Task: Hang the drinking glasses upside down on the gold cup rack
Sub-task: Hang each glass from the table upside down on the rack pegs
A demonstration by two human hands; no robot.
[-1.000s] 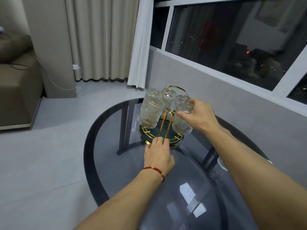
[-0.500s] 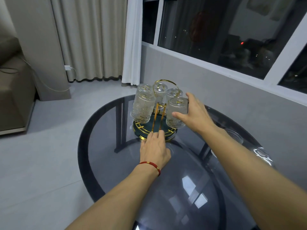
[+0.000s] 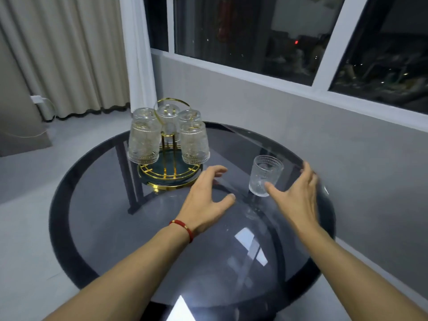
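The gold cup rack (image 3: 170,174) stands on the round dark glass table (image 3: 99,205), left of centre. Several textured clear glasses hang upside down on it, among them a front-left glass (image 3: 144,144) and a front-right glass (image 3: 194,143). One more clear glass (image 3: 265,176) stands upright on the table, right of the rack. My left hand (image 3: 207,195), with a red cord at the wrist, hovers open just in front of the rack's base. My right hand (image 3: 298,195) is open, fingers spread, right beside the upright glass; its thumb tip overlaps the glass's lower edge.
A grey wall with a dark window runs behind and to the right of the table. Curtains hang at the back left, with a socket and cable near the floor. The table's far right rim lies just beyond my right hand.
My right hand let go of the front-right glass, which now hangs on the rack, and moved right to the upright glass. My left hand lifted off the rack's base and opened.
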